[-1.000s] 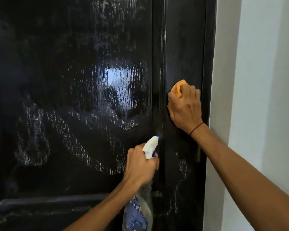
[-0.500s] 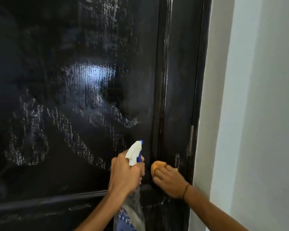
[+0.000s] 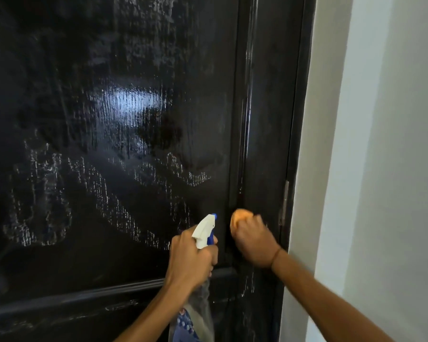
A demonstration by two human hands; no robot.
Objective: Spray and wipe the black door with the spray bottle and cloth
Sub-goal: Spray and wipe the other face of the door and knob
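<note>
The left hand [image 3: 190,260] grips the spray bottle [image 3: 204,232], nozzle aimed at the wet black door [image 3: 109,169]. Just beside it, the right hand [image 3: 253,243] clutches the orange cloth [image 3: 236,219] against the door's right edge.

An indoor doorway, probably in a home: a glossy black panelled door [image 3: 134,144] fills the left and centre of the frame, hinged beside a plain white painted wall [image 3: 393,144] on the right.

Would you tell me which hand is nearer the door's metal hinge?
Right. The right hand wipes just left of the hinge; the left hand is farther left.
</note>
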